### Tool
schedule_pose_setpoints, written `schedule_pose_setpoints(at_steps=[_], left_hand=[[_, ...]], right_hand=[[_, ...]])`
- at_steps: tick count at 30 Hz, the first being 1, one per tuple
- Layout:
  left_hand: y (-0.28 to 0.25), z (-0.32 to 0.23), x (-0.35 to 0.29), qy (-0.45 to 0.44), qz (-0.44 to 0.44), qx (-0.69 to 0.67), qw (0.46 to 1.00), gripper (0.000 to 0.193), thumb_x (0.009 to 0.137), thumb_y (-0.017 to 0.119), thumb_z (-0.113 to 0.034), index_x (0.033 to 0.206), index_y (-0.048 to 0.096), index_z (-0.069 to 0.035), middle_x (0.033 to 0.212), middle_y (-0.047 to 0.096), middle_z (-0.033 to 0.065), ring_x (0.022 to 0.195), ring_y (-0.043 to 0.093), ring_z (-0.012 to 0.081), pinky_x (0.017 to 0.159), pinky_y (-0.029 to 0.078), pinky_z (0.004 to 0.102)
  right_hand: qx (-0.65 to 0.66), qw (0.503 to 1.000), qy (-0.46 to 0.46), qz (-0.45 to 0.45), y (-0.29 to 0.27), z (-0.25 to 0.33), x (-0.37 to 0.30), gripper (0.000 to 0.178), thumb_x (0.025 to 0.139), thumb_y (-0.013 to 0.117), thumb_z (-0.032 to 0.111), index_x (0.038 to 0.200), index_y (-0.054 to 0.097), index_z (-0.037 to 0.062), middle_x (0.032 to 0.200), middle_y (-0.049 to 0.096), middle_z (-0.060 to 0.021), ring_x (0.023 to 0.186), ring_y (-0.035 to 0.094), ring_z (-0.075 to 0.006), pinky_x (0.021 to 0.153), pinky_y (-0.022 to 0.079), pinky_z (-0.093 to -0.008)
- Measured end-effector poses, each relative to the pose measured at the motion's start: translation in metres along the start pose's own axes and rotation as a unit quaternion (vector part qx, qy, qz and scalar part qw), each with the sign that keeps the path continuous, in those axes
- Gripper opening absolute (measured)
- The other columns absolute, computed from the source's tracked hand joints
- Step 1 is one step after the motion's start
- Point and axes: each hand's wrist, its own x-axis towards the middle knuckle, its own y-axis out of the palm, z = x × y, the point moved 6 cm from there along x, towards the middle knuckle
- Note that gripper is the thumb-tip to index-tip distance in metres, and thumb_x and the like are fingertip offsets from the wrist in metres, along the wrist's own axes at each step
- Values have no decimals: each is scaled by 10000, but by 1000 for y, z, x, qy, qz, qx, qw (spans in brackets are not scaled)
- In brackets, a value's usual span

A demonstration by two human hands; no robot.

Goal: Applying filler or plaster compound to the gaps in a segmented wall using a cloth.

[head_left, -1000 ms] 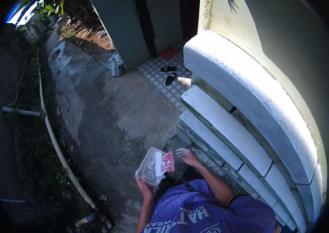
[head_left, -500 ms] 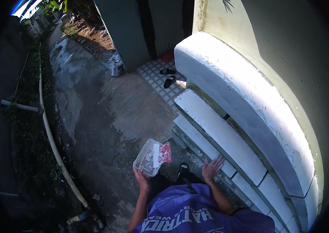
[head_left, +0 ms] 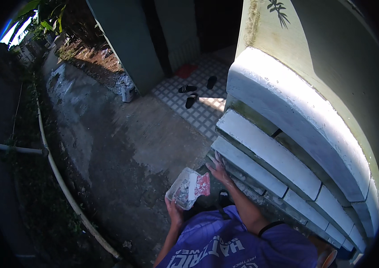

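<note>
My left hand (head_left: 174, 212) is closed on the near edge of a clear plastic container (head_left: 177, 186) smeared inside with whitish paste or paint. Across its right side lie a white strip (head_left: 192, 186) and a flat red piece (head_left: 203, 184) speckled with white; whether these are one tool I cannot tell. My right hand (head_left: 218, 171) is at the far end of a low white-coated ledge (head_left: 247, 164). Its fingers are stretched out, some of them whitened, with the fingertips at the ledge's end face. Whether they press on it is hard to see.
Above that ledge rise a second white ledge (head_left: 270, 152) and a thick curved white top (head_left: 296, 111) against a wall. Black slippers (head_left: 191, 100) lie on checkered tiles (head_left: 167, 91). A long pipe (head_left: 64, 181) runs along the left. A whitish bag (head_left: 127, 94) stands by the doorway wall.
My right hand has moved from the ledge's front face to its far end. The container, still in my left hand, sits slightly farther right in the picture. The view has shifted, showing a third slipper.
</note>
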Motion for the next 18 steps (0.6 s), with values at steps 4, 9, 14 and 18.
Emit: schedule_pose_setpoints(at_steps=[4,9,14,18], left_hand=[[-8,-32,31,-18,0,53,998,468,996,413,-155,1433,261,-83,1356,448,129,1190,528,261,932,503,381],[5,-80,66,1,56,104,993,490,1001,414,-174,1453,249,-81,1382,426,129,1226,492,241,982,452,374],[20,-97,90,-7,130,169,977,492,987,436,-94,1445,270,-22,1369,434,132,1230,464,207,1017,396,330],[39,-91,90,-33,218,172,960,493,983,435,-84,1445,274,-18,1388,418,128,1258,438,207,1042,370,330]], right_hand=[[236,970,-55,-15,1,90,16,464,1013,408,385,1091,647,-5,961,681,-156,913,640,-276,878,482,-352],[409,897,76,-150,-31,105,-7,530,1025,360,430,1020,633,-24,827,642,-87,748,615,-185,714,507,-347],[443,891,96,-2,-56,158,-55,294,993,527,254,1129,553,-5,854,643,-88,747,623,-156,697,512,-320],[123,960,12,-252,-62,180,-80,194,943,574,111,1104,548,5,797,629,-78,652,611,-94,532,491,-252]])
